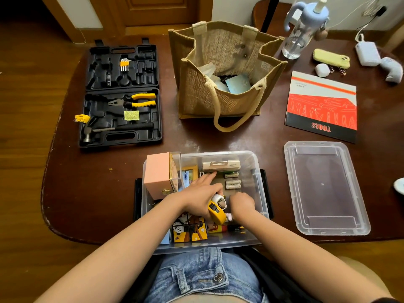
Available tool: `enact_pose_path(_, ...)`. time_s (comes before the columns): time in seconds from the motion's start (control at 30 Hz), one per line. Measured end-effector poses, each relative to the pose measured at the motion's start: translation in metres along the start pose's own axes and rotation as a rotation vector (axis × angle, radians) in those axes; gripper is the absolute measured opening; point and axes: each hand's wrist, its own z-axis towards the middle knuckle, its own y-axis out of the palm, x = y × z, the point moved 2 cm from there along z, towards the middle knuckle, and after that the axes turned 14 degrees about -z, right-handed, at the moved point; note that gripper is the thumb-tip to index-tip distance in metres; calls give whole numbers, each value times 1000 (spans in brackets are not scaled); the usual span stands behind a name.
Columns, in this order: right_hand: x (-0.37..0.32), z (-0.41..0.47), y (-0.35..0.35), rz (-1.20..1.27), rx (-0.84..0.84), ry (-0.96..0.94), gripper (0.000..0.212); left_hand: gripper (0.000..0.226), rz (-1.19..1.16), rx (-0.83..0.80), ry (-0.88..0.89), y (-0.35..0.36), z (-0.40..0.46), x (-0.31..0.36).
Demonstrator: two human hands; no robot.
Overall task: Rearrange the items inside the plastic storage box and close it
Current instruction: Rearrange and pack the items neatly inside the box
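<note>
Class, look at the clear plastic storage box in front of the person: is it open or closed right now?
Open. The storage box has no lid on; its clear lid lies flat on the table to its right.

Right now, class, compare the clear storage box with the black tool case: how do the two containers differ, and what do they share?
The storage box is see-through plastic; the tool case is opaque black. The storage box's lid lies apart beside it, while the tool case's lid stays attached and folded back. The storage box holds loose items with both hands in it; the tool case has moulded slots, many of them empty. Both sit open on the table.
</note>
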Motion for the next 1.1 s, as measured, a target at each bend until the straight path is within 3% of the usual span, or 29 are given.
enact_pose_path(0.4,8,2,-18,169,271,30,25,61,4,5,-4,0,0,0)
enact_pose_path(0.6,5,-4,-11,173,240,42,27,61,-10,12,-5,0,0,0)
enact_pose_path(0.93,3,-4,-4,483,74,58,17,61,-12,12,-8,1,1,-1)
enact_pose_path(1.1,4,-3,-10,493,111,64,6,64,-10,11,-4,2,2,-3)
